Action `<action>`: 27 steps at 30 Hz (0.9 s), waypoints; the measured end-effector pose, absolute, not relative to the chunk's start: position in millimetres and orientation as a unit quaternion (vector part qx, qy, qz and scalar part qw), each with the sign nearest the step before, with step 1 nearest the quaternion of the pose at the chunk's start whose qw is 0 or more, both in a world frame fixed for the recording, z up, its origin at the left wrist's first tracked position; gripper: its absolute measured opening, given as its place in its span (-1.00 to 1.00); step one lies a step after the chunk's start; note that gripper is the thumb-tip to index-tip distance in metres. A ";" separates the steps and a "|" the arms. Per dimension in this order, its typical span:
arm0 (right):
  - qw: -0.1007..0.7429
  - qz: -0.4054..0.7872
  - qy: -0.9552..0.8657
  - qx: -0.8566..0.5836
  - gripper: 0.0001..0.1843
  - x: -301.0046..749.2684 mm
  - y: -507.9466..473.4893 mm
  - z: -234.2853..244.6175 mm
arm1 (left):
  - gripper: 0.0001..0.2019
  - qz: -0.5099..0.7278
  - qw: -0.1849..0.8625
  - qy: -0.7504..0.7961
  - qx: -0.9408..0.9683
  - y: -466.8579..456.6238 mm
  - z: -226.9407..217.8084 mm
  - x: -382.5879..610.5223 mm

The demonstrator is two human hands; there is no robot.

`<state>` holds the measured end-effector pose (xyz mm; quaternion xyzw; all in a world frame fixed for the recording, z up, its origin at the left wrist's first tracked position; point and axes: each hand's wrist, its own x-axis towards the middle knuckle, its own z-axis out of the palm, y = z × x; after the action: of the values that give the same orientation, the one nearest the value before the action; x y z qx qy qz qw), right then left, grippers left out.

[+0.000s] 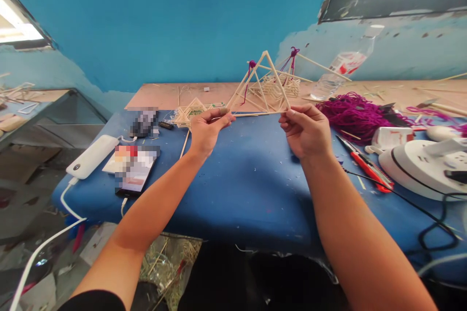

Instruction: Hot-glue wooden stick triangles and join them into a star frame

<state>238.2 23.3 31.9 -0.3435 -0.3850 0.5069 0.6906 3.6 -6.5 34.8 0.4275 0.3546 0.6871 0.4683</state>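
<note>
A triangle frame of thin pale wooden sticks [276, 77] stands upright above the table, held at its two lower corners. My left hand [205, 132] pinches the lower left corner between thumb and fingers. At the lower right corner, my right hand [308, 129] does the same, its other fingers curled in. Just behind the triangle are more stick frames, one with a purple yarn knot [252, 64] at its top. A stacked stick lattice [292, 87] sits farther back, under a second purple knot [295, 52]. Beyond my left hand lies another small stick piece [182, 116].
The table has a blue cover [237, 180]. On its left lie a white power bank [95, 155] and a phone [136, 175]. To the right are a purple yarn heap [355, 114], a red utility knife [368, 167], a white device [412, 167] with cables and a plastic bottle [337, 75].
</note>
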 end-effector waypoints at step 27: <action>0.648 0.516 -0.403 -0.389 -0.63 220.9 17.7 32.0 | -0.72 0.721 0.361 0.385 0.449 7.5 44.4 -12.7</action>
<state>220.9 17.7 32.0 -0.3886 -0.4030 0.5159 0.6484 -12.7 7.5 44.4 0.4495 0.3845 0.7211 0.3607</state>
